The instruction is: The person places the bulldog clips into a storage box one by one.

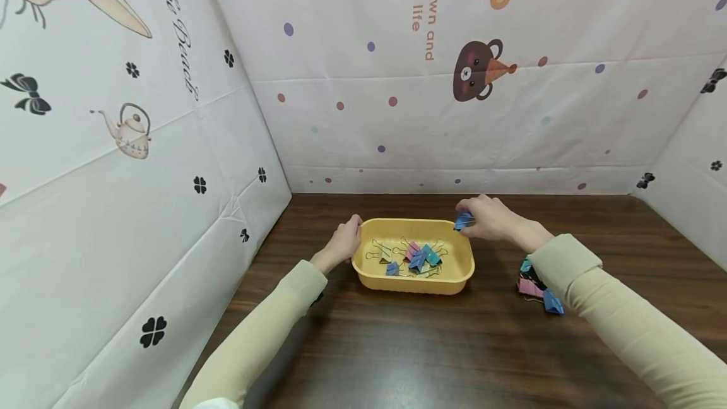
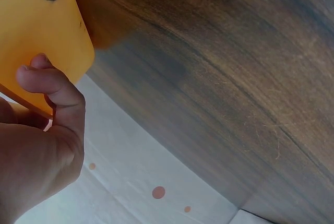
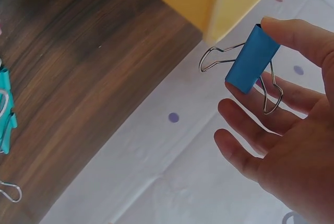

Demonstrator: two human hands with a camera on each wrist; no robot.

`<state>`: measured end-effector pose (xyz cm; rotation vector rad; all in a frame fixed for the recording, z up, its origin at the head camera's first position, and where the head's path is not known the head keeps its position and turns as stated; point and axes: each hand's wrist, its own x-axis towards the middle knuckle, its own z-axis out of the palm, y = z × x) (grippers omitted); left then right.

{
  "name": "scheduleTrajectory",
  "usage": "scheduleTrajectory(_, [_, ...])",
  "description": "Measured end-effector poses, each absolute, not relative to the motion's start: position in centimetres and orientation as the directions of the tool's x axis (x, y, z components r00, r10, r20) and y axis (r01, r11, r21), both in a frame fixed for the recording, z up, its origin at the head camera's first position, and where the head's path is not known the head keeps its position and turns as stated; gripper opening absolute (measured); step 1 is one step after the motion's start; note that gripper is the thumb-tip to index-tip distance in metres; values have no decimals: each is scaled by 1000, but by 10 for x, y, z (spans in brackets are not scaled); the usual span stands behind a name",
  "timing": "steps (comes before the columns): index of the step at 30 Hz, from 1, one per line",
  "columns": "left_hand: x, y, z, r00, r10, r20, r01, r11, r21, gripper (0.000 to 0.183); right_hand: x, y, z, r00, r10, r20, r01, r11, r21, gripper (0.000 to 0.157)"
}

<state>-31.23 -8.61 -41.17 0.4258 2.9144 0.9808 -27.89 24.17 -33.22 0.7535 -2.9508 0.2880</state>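
Note:
A yellow plastic basket (image 1: 413,284) stands on the dark wooden table with several coloured binder clips (image 1: 417,260) lying inside. My left hand (image 1: 344,242) grips its left end; in the left wrist view the thumb (image 2: 52,83) curls over the yellow wall. At the basket's far right corner, my right hand (image 1: 490,218) pinches a blue binder clip (image 3: 254,59) between thumb and fingers. The clip's two wire handles are spread apart, and it is held up off the table by the rim.
To the right of the basket, partly under my right forearm, lies a small pile of binder clips (image 1: 531,288) in teal, black, pink and blue. White printed sheets (image 1: 352,118) rise behind the table and on both sides. A small dark object (image 1: 317,299) shows beside my left sleeve.

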Motion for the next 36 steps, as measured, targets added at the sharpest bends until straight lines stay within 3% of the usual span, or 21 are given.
scheduleTrajectory(36, [-312, -86, -411, -961, 270, 56, 250, 769, 588, 26, -258, 204, -348, -830, -555, 54, -557, 827, -78, 55])
